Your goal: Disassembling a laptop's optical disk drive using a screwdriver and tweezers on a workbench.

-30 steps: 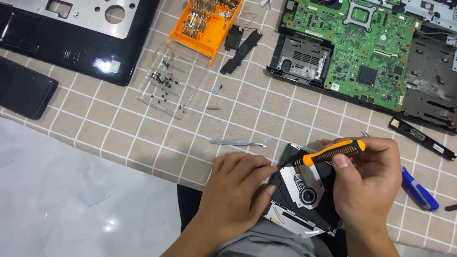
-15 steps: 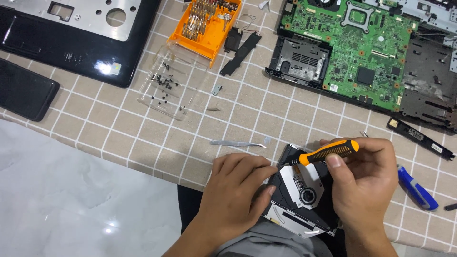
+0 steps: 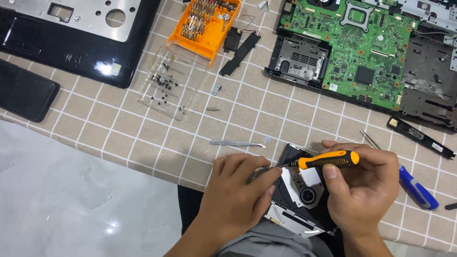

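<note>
The right hand [image 3: 364, 190] grips an orange-and-black screwdriver [image 3: 328, 160], fingers closed around the handle, shaft pointing left, nearly level. The tip meets the left edge of a slim optical drive [image 3: 304, 200], which lies at the near edge of the bench [image 3: 143, 143], partly over the person's lap. The left hand [image 3: 238, 195] rests on the drive's left side, fingers curled and closed, fingertips beside the screwdriver tip; whether they pinch anything cannot be told. Tweezers [image 3: 236, 143] lie on the checked cloth just above the left hand. A clear tray [image 3: 164, 88] with small screws sits further up, beside an orange bit case [image 3: 204, 26]. A green motherboard [image 3: 362, 50] in its laptop base occupies the top right. A blue tool [image 3: 419, 188] lies right of the right hand.
</note>
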